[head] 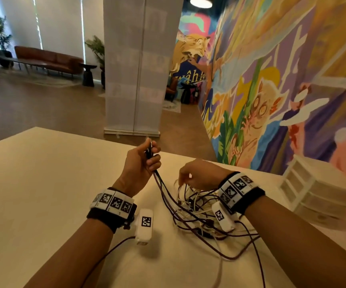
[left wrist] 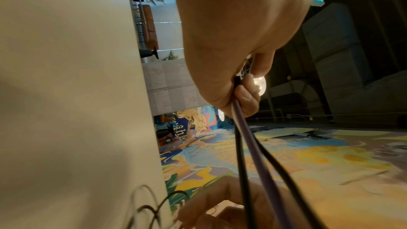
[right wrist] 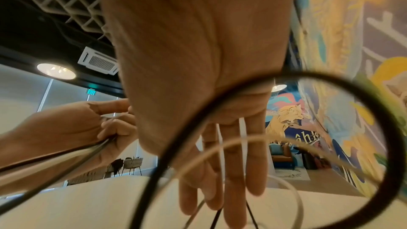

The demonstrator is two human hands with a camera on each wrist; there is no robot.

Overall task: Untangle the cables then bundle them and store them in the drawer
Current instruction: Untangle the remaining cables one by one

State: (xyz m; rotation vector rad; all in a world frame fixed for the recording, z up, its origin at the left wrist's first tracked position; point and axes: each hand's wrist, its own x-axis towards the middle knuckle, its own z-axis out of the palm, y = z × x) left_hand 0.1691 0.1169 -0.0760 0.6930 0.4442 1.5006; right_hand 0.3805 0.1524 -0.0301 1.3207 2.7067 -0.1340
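Office lounge, brown sofa (head: 49, 60) by curtained windows, potted plants (head: 97, 48), colourful wall mural (head: 271, 80), exit sign (right wrist: 91, 91)

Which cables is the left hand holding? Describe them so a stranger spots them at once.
Start at the pale table and find the tangle of cables near its middle. The dark cables rise from it, taut, into the raised left hand. Unlike the slack white and dark loops below, they are lifted off the table.

— Any writing you can read?
— A green EXIT sign (right wrist: 91, 91) glows by the ceiling; it appears sideways in the left wrist view.
— And the mural (head: 271, 80)?
— Pale letters on blue, roughly "âh"; the rest is unreadable.
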